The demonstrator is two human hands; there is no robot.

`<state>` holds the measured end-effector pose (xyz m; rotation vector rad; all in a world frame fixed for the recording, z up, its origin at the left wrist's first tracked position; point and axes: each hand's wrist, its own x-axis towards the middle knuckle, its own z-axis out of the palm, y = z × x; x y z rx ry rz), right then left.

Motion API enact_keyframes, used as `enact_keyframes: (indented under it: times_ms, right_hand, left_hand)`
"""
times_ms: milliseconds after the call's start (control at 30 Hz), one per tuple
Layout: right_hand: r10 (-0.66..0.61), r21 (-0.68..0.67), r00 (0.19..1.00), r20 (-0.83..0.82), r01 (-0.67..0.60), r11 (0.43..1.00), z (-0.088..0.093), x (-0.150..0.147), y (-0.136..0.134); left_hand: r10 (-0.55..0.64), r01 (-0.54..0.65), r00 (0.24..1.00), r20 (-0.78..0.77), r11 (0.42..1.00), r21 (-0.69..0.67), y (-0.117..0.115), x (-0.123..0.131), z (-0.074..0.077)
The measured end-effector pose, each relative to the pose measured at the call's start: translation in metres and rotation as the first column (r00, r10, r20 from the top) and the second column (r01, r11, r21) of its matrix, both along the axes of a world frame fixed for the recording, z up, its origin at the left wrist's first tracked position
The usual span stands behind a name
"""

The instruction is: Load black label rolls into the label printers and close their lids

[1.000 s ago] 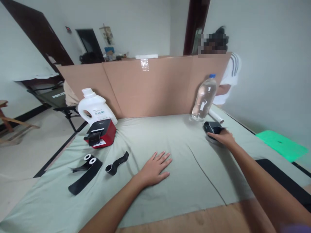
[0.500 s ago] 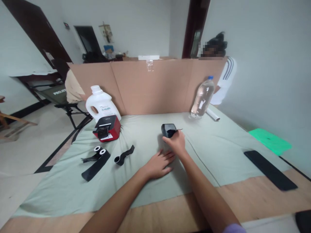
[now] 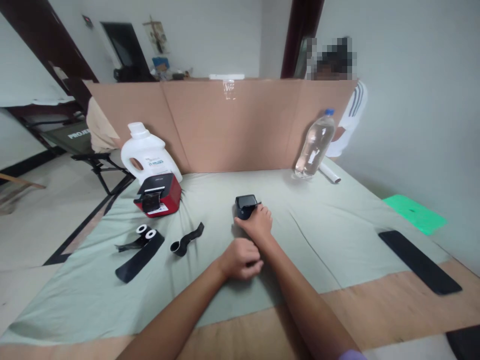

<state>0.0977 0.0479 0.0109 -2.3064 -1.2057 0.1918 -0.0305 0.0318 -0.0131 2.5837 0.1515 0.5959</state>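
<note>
A small black boxy device (image 3: 245,206) with a glossy top sits mid-table. My right hand (image 3: 258,222) grips its near right side, thumb along the near edge and fingers curled at the right. A thin dark strip pokes out by those fingers; its kind is unclear. My left hand (image 3: 242,260) rests on the cloth just nearer to me, beside the right wrist, its fingers curled in with nothing visible in them. To the left lie a curled black strip (image 3: 186,241) and black rolls with white cores (image 3: 147,231), with a long black strip trailing from them.
On the left, a red and black label printer (image 3: 159,195) stands before a white jug (image 3: 148,155). A cardboard screen (image 3: 236,125) spans the back, with a water bottle (image 3: 315,145) and white tube (image 3: 330,173) at right. A black slab (image 3: 418,260) lies far right. People sit beyond.
My left hand has curled up from lying flat on the cloth. My right hand keeps its grip on the black device. The camera view has shifted slightly.
</note>
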Motion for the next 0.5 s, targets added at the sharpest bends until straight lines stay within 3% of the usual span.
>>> enact_keyframes:
  times_ms: [67,167,233,267,367,500]
  right_hand:
    - [0.037,-0.023,0.999,-0.024,-0.038,0.999,0.0,0.006,-0.002]
    - [0.098,-0.037,0.995,-0.001,-0.098,0.995,0.0,0.012,-0.007]
    - [0.136,-0.028,0.99,0.043,-0.135,0.99,0.0,0.013,-0.011]
    - [0.15,-0.026,0.986,0.065,-0.149,0.989,-0.001,0.013,-0.012]
    - [0.168,-0.02,0.977,0.132,-0.166,0.986,-0.001,0.011,-0.016]
    - [0.155,-0.059,0.966,0.209,-0.145,0.988,-0.002,0.012,-0.024]
  left_hand:
    - [0.292,-0.284,0.947,0.134,0.956,-0.075,0.01,-0.005,0.004]
    - [0.66,-0.639,0.741,0.126,0.75,-0.172,0.028,-0.007,0.008]
    - [0.762,-0.759,0.647,-0.028,0.64,-0.124,0.038,-0.005,0.007]
    - [0.769,-0.778,0.629,-0.117,0.623,-0.085,0.041,-0.004,0.005]
    - [0.69,-0.726,0.665,-0.286,0.687,-0.029,0.042,-0.001,-0.002]
    - [0.616,-0.658,0.715,-0.329,0.753,-0.022,0.036,0.0,-0.005]
